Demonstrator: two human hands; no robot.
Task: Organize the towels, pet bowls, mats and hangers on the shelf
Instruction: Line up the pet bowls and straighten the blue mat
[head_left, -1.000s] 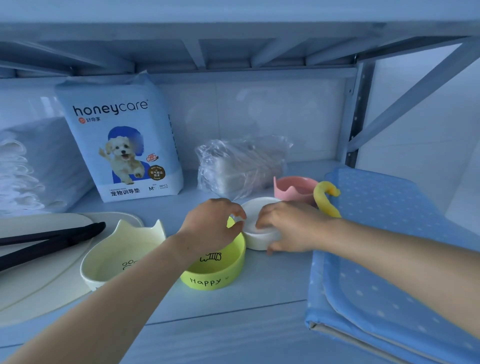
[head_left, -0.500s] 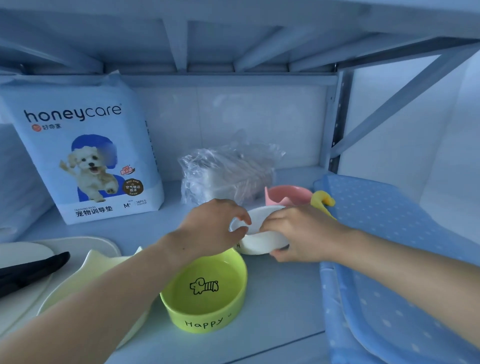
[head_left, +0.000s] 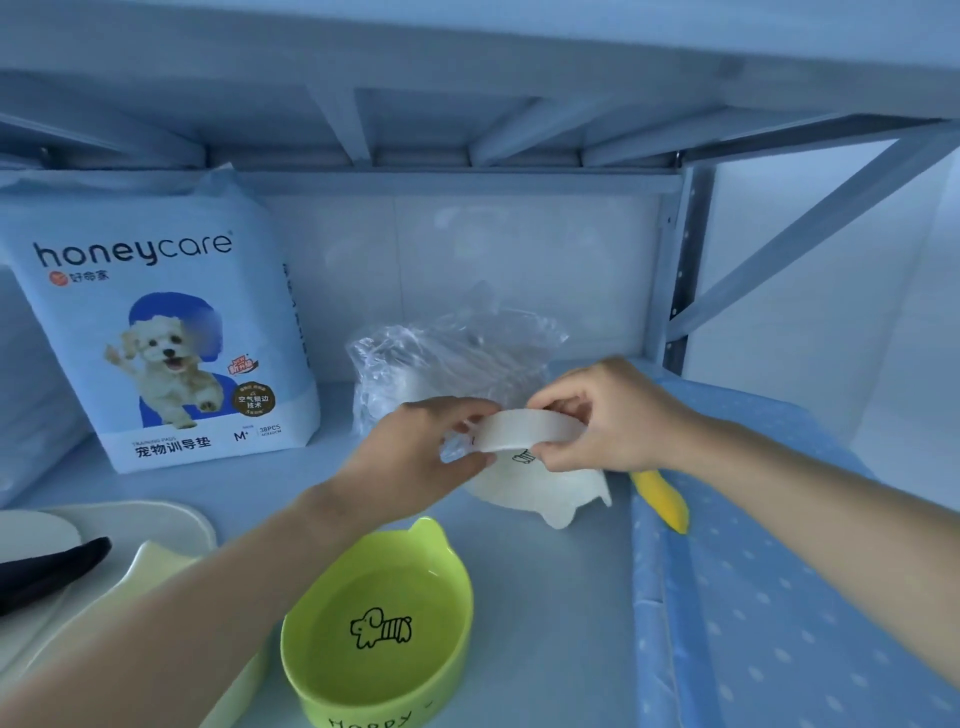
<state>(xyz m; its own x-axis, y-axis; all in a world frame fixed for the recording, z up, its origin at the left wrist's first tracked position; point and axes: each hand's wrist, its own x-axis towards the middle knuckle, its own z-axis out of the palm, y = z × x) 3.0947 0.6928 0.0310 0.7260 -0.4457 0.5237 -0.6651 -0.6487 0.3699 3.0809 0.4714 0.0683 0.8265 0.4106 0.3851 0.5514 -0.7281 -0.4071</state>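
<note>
Both hands hold a white pet bowl (head_left: 524, 467) lifted above the shelf and tipped toward me, its inside with a small drawing facing the camera. My left hand (head_left: 421, 452) pinches its left rim; my right hand (head_left: 602, 415) grips its right rim. Below it, near the front, sits a lime green bowl (head_left: 379, 629) with a dog drawing and cat ears. A pale yellow bowl (head_left: 156, 566) lies at the left, partly hidden by my left forearm. The pink bowl is hidden behind the white one.
A honeycare pad pack (head_left: 161, 332) stands at the back left. A clear plastic bag (head_left: 457, 358) lies behind the hands. A blue dotted mat (head_left: 779, 597) covers the right, with a yellow hook (head_left: 662, 501) on its edge. A cream mat (head_left: 171, 519) and black hanger (head_left: 47, 566) lie at the left.
The white bowl has been raised off the shelf and tipped up between both hands. The camera has moved closer and to the right.
</note>
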